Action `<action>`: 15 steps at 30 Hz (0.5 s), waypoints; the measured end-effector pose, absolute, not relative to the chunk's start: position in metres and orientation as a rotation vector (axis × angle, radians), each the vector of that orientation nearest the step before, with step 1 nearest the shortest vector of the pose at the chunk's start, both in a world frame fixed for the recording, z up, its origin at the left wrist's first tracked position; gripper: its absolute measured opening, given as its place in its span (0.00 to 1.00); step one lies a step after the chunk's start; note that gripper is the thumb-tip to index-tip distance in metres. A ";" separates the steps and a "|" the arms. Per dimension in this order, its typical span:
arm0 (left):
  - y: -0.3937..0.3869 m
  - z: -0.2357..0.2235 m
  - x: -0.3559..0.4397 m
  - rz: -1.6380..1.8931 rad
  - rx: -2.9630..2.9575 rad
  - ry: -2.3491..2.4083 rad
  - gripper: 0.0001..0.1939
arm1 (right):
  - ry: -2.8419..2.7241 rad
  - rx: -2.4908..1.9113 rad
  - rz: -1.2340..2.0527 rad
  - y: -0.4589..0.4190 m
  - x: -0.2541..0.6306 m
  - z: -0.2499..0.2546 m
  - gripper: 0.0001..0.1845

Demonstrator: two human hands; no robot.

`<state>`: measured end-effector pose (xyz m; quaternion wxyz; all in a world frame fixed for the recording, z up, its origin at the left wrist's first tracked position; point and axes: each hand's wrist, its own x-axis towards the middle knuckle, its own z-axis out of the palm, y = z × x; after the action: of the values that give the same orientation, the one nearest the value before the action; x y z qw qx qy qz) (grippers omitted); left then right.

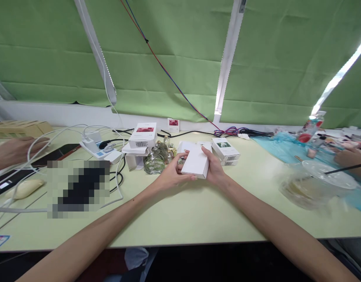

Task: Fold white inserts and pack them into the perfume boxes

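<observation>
A small white box point(195, 161) is held just above the pale green table point(180, 215) between both my hands. My left hand point(171, 175) grips its left side, thumb on top. My right hand point(215, 167) wraps its right edge, fingers closed on it. Just behind the box stand several glass perfume bottles point(154, 162) and more white boxes, one with a red picture point(143, 135) and one with a green picture point(225, 149).
A white power strip point(100, 150) with cables lies at the left, beside a pixelated patch and a dark device. Another person's hand point(14, 150) rests far left. At the right sit clear plastic containers point(312, 184), a blue sheet and another person's hand point(349, 156) holding a stick.
</observation>
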<state>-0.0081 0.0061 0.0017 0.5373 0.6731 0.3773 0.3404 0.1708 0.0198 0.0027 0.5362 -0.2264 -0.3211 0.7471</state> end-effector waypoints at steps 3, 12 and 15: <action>0.005 0.003 -0.008 0.811 1.601 0.902 0.51 | -0.768 -0.553 1.790 0.019 0.170 0.004 0.22; 0.005 0.001 -0.007 0.824 1.610 0.909 0.51 | -0.778 -0.577 1.795 0.017 0.170 0.006 0.21; 0.005 0.001 -0.007 0.822 1.612 0.929 0.53 | -0.768 -0.595 1.804 0.016 0.168 0.007 0.20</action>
<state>-0.0073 0.0049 0.0007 0.5259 0.6741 0.3884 0.3439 0.1684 0.0162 0.0068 0.5194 -0.2480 -0.3204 0.7524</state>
